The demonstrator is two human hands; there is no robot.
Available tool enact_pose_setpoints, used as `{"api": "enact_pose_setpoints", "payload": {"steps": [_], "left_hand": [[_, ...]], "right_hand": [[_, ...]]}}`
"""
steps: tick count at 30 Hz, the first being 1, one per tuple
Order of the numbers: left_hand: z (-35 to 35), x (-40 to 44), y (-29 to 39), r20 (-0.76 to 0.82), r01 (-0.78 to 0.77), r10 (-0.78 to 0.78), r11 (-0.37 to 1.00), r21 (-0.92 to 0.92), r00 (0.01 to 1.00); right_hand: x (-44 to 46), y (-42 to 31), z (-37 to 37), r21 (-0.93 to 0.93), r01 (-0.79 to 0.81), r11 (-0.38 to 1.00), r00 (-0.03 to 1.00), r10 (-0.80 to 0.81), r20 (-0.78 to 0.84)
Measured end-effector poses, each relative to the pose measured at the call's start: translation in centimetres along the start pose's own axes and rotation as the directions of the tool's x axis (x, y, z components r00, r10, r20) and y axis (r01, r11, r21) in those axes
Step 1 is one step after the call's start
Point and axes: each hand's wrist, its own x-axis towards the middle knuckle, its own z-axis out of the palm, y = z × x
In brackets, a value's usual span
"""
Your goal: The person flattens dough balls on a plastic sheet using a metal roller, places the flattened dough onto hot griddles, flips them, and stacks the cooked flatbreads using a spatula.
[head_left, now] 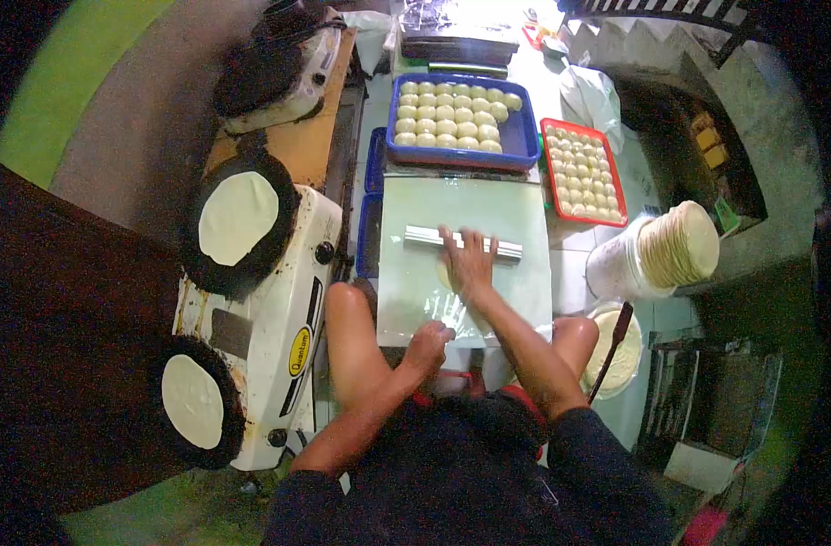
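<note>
Dark shirt (pixel 470 482) is cut off below; right hand (pixel 472 263) reaches forward, fingers splayed over the roller (pixel 425 237), partly hiding dough (pixel 444 275); left hand (pixel 425 348) curls by the board (pixel 516 205), grip unclear.

Blue tray (pixel 520 138) at upper centre, rows of cream dough balls (pixel 447 114), red tray (pixel 590 219) upper right, silver roller (pixel 423 236) mid-frame, pale green tabletop (pixel 516 296), white stove (pixel 320 214) at left, yellow oval label (pixel 299 351), black pan (pixel 288 209)
</note>
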Motion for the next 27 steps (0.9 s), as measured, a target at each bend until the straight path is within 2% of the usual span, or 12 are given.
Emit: {"api": "enact_pose_setpoints", "payload": {"steps": [2,6,7,10,11,12,15,17,19,20,24,27], "left_hand": [[0.2,-0.2,-0.1,0.052,0.163,-0.157,0.974,-0.154,0.986],[-0.2,0.5,-0.4,-0.043,-0.052,0.055,0.995,0.083,0.998],[0.0,-0.1,-0.3,-0.063,-0.129,0.140,0.979,0.156,0.988],[-1.6,-0.2,1.7,-0.028,-0.090,0.094,0.988,0.129,0.995],[-2.4,0.1,2.2,-0.028,-0.095,0.099,0.988,0.120,0.995],[-1.6,0.3,1.0,0.042,-0.076,0.070,0.982,0.171,0.997],[-0.5,0.3,0.0,-0.035,-0.126,0.135,0.973,0.192,0.990],[0.0,0.2,-0.6,0.000,-0.114,0.116,0.976,0.185,0.993],[-1.1,0.3,0.5,0.029,-0.118,0.114,0.972,0.203,0.993],[-1.0,0.2,0.3,0.027,-0.123,0.120,0.974,0.193,0.992],[-1.4,0.3,0.5,0.012,-0.131,0.132,0.970,0.207,0.991],[-1.4,0.0,0.4,0.066,-0.110,0.098,0.969,0.220,0.993]], "right_hand": [[1.0,-0.3,-0.7,0.061,-0.035,0.998,0.999,0.035,0.010],[-5.6,-0.9,-0.5,0.104,0.015,0.995,0.997,-0.023,0.079],[-4.6,-1.0,-0.4,0.104,-0.032,0.994,0.999,0.031,0.015],[1.1,0.3,0.6,0.074,-0.059,0.996,0.994,0.066,-0.087],[2.2,-0.1,-1.0,0.105,-0.099,0.990,0.995,0.099,-0.002],[2.1,0.1,-0.2,0.081,-0.100,0.992,0.990,0.108,-0.089],[1.0,1.8,1.0,0.330,-0.002,0.944,0.979,0.068,-0.190],[-0.3,2.7,1.0,0.497,-0.040,0.867,0.996,0.071,-0.045],[-0.1,1.9,-1.5,0.540,-0.200,0.817,0.968,0.081,0.236],[0.0,0.8,-2.9,0.310,-0.167,0.936,0.955,0.075,0.286],[-1.1,0.8,2.2,0.072,-0.093,0.993,0.991,0.099,-0.090],[-0.4,0.3,-2.7,0.291,-0.265,0.919,0.964,0.252,0.080]]}}
